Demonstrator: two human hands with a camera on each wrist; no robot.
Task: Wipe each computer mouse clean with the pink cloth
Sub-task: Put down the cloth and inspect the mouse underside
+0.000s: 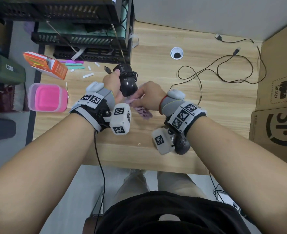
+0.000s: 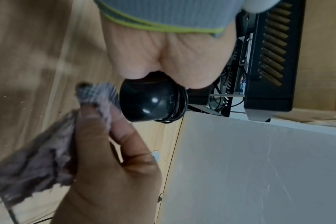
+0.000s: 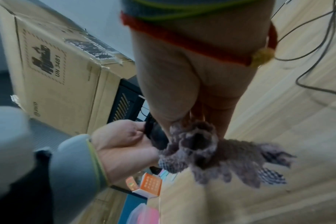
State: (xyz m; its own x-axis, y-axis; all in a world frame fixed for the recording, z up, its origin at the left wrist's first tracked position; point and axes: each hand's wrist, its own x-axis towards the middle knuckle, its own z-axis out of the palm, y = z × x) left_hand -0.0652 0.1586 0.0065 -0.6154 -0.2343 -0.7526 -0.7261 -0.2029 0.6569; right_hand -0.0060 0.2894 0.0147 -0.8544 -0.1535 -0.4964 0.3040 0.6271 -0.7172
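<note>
Gripping a black computer mouse [image 1: 128, 81], the left hand [image 1: 111, 83] holds it raised above the tabletop [image 1: 156, 65], a little left of centre. The left fingers [image 1: 117, 71] are curled round the far end of the mouse, and its own cable is wound in loops round its middle. The glossy rounded near end of the mouse points toward the person.

The right hand [image 1: 150, 96] holds the pink cloth [image 1: 143, 112] just right of the mouse. The right fingers [image 2: 115, 118] are pressed together and pinch a fold of the cloth, bringing it against the near right side of the mouse. The rest of the cloth hangs loose below the hand, over the tabletop. Motion blur prevents a clear reading of how much cloth touches the mouse.

On the left of the tabletop stands a pink container [image 1: 47, 97] with a translucent rim. Beyond it lies an orange box [image 1: 45, 65], with small coloured and white strips scattered just to its right. A black tiered rack [image 1: 82, 39] occupies the far left. A loose black cable [image 1: 223, 71] trails across the right side, ending near a round cable port [image 1: 177, 53]. Cardboard boxes [image 1: 277, 81] stand at the right edge.
</note>
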